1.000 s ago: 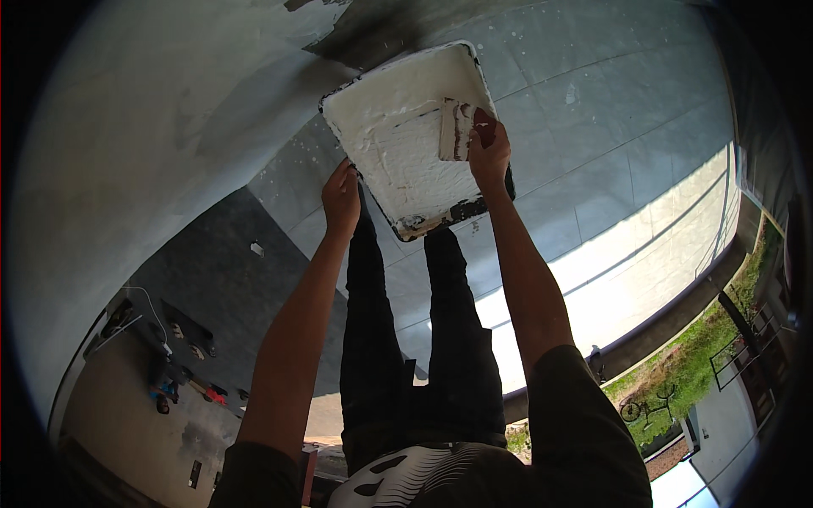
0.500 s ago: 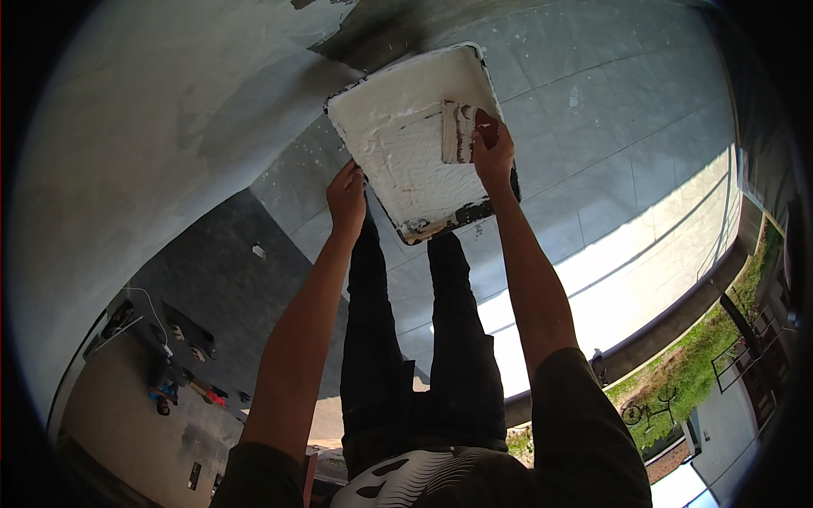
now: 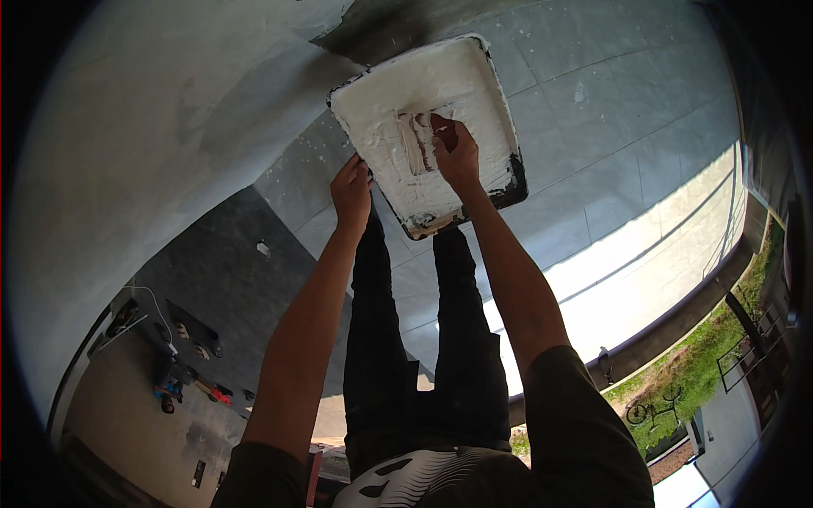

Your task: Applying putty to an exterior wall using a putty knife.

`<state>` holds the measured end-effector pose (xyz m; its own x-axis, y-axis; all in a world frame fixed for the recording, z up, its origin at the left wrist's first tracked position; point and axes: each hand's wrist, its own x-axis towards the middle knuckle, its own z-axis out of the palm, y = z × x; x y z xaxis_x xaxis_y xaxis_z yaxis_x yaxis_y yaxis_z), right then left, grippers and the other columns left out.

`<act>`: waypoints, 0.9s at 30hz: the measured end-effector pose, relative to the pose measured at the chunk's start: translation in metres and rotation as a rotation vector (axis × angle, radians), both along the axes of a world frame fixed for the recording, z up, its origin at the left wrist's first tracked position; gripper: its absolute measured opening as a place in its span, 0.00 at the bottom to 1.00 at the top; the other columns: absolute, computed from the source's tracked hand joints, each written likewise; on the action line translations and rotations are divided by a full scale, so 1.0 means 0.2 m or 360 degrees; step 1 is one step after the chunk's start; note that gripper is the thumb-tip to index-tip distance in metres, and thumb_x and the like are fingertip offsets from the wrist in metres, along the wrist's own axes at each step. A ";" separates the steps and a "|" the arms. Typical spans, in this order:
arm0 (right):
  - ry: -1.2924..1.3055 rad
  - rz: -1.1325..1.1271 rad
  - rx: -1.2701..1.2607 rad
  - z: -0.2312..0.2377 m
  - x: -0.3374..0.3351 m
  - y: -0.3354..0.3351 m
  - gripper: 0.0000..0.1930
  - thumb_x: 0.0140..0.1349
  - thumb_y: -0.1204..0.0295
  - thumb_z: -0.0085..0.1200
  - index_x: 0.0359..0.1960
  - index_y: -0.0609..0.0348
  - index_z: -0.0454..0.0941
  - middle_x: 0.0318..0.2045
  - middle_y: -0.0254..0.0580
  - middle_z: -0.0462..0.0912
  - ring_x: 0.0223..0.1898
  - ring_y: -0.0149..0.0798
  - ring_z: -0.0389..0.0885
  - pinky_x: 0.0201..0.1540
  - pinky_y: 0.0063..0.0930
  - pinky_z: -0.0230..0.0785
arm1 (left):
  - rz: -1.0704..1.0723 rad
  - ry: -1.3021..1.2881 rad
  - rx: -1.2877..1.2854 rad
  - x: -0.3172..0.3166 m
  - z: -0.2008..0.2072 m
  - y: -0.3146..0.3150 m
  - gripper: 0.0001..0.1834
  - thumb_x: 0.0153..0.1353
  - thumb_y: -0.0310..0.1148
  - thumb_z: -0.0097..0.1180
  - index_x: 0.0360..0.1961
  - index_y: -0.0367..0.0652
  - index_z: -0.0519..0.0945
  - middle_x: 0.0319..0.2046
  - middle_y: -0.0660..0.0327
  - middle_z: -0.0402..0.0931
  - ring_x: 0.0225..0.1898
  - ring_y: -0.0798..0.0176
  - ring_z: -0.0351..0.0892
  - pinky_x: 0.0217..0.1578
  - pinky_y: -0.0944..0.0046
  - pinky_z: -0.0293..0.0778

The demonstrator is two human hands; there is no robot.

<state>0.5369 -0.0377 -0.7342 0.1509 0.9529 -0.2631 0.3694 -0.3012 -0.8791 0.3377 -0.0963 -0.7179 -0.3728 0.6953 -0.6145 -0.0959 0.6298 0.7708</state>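
Observation:
A black rectangular tray (image 3: 517, 180), coated inside with thick white paste (image 3: 432, 83), is held out ahead of me above the floor. At its left edge, my left hand (image 3: 351, 193) is closed on the rim, and some of its fingers are hidden under the tray. My right hand (image 3: 460, 161) grips the reddish-brown handle of a wide scraper (image 3: 415, 144). Its blade, smeared with white paste, rests against the paste near the tray's middle. Dark streaks show through the coating on the blade.
A pale wall (image 3: 152, 118) rises close on the left. Grey tiled floor (image 3: 584, 135) spreads to the right, with a bright sunlit strip (image 3: 627, 245). Another person (image 3: 168, 385) is far off at lower left, near some footwear (image 3: 201, 343). A bicycle (image 3: 648, 412) stands by the grass.
My right hand has drawn the scraper leftward through the paste, from the tray's right side to its middle. The tray has shifted slightly up, with my left hand still on its edge.

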 end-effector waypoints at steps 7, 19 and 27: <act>0.0102 0.0060 -0.0042 0.03 -0.15 -0.03 0.17 0.57 0.77 0.61 0.49 0.64 0.75 0.40 0.60 0.85 0.45 0.59 0.85 0.47 0.43 0.78 | 0.0040 -0.0042 0.0026 0.01 0.03 0.00 0.21 0.71 0.33 0.53 0.62 0.35 0.76 0.48 0.54 0.83 0.46 0.63 0.84 0.46 0.59 0.83; 0.0603 0.0103 -0.0355 0.00 -0.13 -0.04 0.15 0.59 0.78 0.61 0.48 0.65 0.78 0.35 0.52 0.86 0.35 0.46 0.86 0.41 0.35 0.78 | 0.0012 -0.0062 -0.0016 0.01 0.05 0.01 0.21 0.72 0.34 0.54 0.62 0.35 0.75 0.48 0.55 0.83 0.46 0.63 0.84 0.48 0.58 0.83; 0.0186 0.0123 0.0066 0.14 -0.20 -0.01 0.15 0.60 0.77 0.61 0.49 0.65 0.77 0.38 0.55 0.86 0.38 0.52 0.87 0.43 0.37 0.78 | 0.0054 -0.0085 -0.0039 0.00 0.04 0.00 0.22 0.72 0.35 0.54 0.62 0.35 0.75 0.51 0.54 0.82 0.50 0.62 0.82 0.50 0.57 0.82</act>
<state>0.4962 -0.0398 -0.7066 0.0470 0.9709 -0.2348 0.2847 -0.2383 -0.9285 0.3381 -0.0963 -0.7090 -0.3620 0.6672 -0.6510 -0.1580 0.6443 0.7483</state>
